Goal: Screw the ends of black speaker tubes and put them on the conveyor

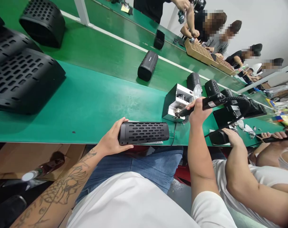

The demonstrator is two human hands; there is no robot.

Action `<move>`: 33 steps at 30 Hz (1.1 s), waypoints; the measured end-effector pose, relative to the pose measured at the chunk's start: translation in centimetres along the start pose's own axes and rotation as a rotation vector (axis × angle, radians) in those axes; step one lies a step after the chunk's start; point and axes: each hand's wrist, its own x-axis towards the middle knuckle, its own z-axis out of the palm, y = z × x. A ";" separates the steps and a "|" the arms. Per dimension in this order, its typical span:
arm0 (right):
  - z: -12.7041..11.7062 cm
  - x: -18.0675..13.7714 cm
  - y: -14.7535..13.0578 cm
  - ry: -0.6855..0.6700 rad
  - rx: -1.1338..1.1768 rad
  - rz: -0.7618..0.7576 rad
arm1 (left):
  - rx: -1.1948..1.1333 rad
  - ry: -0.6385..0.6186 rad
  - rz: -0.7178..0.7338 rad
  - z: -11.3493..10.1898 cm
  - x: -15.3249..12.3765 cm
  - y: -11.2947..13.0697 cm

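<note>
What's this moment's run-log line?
left-hand grip: black slotted case | right-hand grip: black corded tool, tip at silver-fronted machine

Got a black slotted casing (145, 131) in the left hand (113, 138), down by the front edge of the green tabletop (96, 104). Gripping a corded black screwdriver (212, 102) in the right hand (198, 110), pointed at a boxy silver-fronted machine (170, 103). Can also spot chunky perforated casings (22, 79) off to the left, plus a white-shirted co-worker (260, 174) close by on the right.
</note>
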 end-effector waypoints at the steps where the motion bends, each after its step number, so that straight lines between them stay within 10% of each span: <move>1: -0.1 -0.3 0.1 -0.006 0.004 0.010 | 0.002 -0.003 0.006 0.0 0.0 0.0; 9: -0.9 -3.7 -7.0 -0.057 0.251 0.073 | -0.010 0.002 0.015 0.3 0.1 0.1; 16: 1.2 -10.7 -15.0 -0.432 0.472 0.158 | -0.045 0.004 0.006 0.3 0.1 0.2; 33: 5.4 -12.8 -13.4 -0.613 0.476 0.259 | -0.060 -0.005 -0.010 0.6 0.3 0.3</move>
